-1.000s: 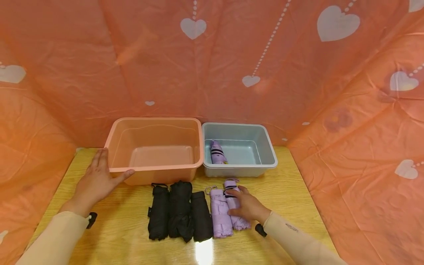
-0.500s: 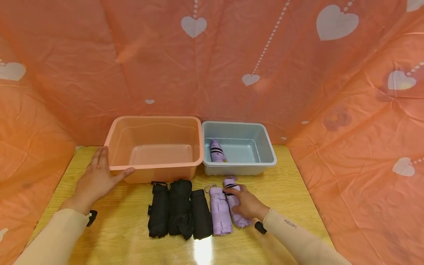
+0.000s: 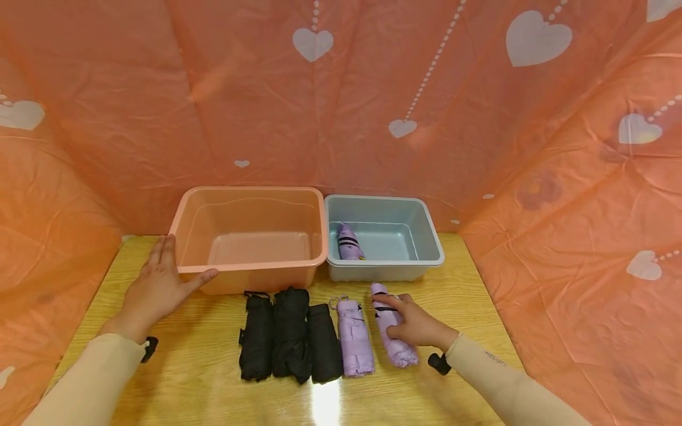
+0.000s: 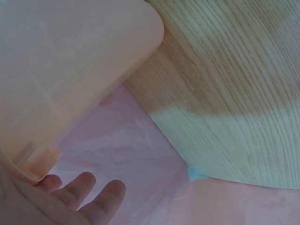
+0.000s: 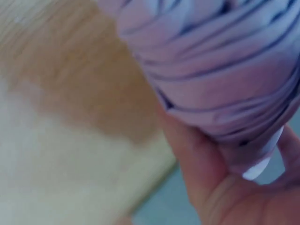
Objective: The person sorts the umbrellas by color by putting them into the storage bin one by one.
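My right hand [image 3: 418, 322] grips a folded purple umbrella [image 3: 399, 350], thumb on one side and fingers across its black stripes. In the right wrist view the pleated purple umbrella [image 5: 220, 70] fills the upper right, with the hand around its narrower end. My left hand [image 3: 154, 290] rests at the front left corner of the orange bin [image 3: 250, 269], thumb along the front rim and straight fingers by the side wall. The left wrist view has the fingers [image 4: 77, 187] spread beside the bin wall [image 4: 93, 61]. Another purple umbrella [image 3: 355, 340] lies left of the held one.
Several black folded umbrellas [image 3: 290, 334] lie side by side in front of the orange bin. A grey-blue bin [image 3: 386, 272] stands to its right, with one purple striped umbrella [image 3: 348, 244] inside. Orange heart-print cloth [image 3: 373, 165] hangs behind and beside the wooden table [image 3: 202, 367].
My right hand has closed round the right-hand purple umbrella and shifted it right, leaving a gap to its neighbour. The left hand stays on the orange bin.
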Demonstrator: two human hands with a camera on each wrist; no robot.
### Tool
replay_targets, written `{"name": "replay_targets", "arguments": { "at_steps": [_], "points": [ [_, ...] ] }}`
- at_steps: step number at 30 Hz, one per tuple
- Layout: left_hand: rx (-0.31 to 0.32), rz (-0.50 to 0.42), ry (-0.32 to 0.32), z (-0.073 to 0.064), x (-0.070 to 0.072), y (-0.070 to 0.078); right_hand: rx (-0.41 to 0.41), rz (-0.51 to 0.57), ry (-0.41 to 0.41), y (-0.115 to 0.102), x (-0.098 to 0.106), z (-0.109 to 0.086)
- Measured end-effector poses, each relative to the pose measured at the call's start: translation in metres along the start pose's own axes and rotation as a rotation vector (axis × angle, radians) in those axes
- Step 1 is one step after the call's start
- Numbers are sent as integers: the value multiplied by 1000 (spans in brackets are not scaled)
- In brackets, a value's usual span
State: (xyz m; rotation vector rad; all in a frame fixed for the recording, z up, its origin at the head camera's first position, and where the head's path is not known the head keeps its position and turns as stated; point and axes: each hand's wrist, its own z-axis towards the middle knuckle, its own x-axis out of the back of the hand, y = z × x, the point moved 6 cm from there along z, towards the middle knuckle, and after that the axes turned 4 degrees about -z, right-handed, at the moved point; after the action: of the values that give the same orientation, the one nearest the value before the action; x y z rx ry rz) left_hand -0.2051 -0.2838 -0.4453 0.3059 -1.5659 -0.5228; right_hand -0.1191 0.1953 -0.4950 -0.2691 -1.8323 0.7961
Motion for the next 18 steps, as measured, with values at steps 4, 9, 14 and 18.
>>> {"name": "replay_targets", "arguments": {
  "at_steps": [4,9,14,18],
  "points": [
    [-1,3,-1,0,-1,-1,67,62,-13,-22,31,-12],
    [-2,3,5,-1,-1,-2,118,156,-40,-54,81,-12],
    [1,-7,9,-1,-1,-3,50,215,-94,-74,130,10],
    [7,-13,-1,0,-3,-2,5,156,-104,-77,160,35]
  ]
}}
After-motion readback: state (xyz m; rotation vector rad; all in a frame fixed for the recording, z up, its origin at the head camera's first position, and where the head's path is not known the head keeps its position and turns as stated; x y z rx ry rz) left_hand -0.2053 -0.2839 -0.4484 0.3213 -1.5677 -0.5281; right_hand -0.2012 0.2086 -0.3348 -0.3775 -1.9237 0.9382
